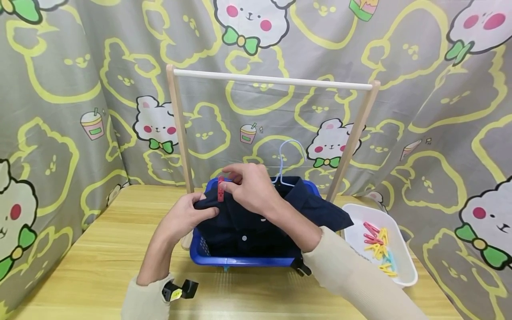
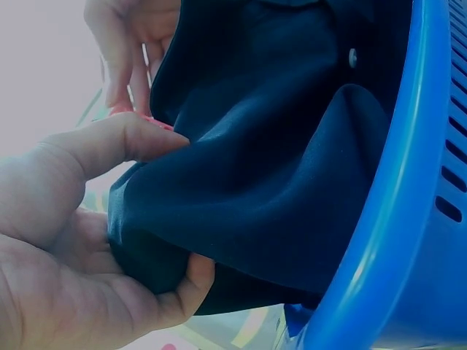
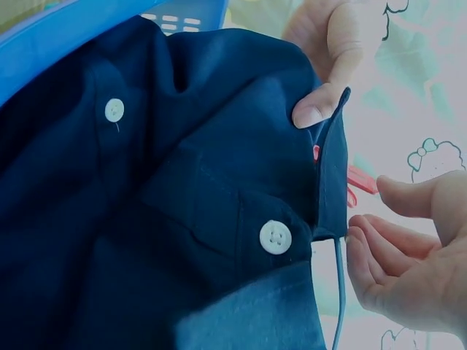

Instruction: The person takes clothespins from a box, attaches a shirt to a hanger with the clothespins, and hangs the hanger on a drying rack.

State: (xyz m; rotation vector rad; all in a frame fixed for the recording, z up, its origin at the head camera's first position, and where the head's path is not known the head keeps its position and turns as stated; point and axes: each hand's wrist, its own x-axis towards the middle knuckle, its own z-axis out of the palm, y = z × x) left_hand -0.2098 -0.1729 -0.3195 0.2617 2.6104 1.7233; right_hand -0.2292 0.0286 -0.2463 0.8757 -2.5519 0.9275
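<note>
Across dark shirt [image 1: 234,224], right hand [image 1: 254,189]

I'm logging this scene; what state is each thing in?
Blue plastic basket: upright.
White-railed wooden rack: standing.
Pale blue hanger: hook off rack.
Navy buttoned cloth shirt: on hanger, partly inside basket, left hand pinching it.
Red plastic clothespin: apparently clipped on shirt, beside right hand.
White plastic tray: holding loose red, yellow, blue clothespins.

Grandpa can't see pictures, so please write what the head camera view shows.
A person's left grip holds a dark shirt on a hanger, and the right grip is at a red clip on it. The shirt lies partly in a blue basket below a white rail, beside a white tray of more clips.
</note>
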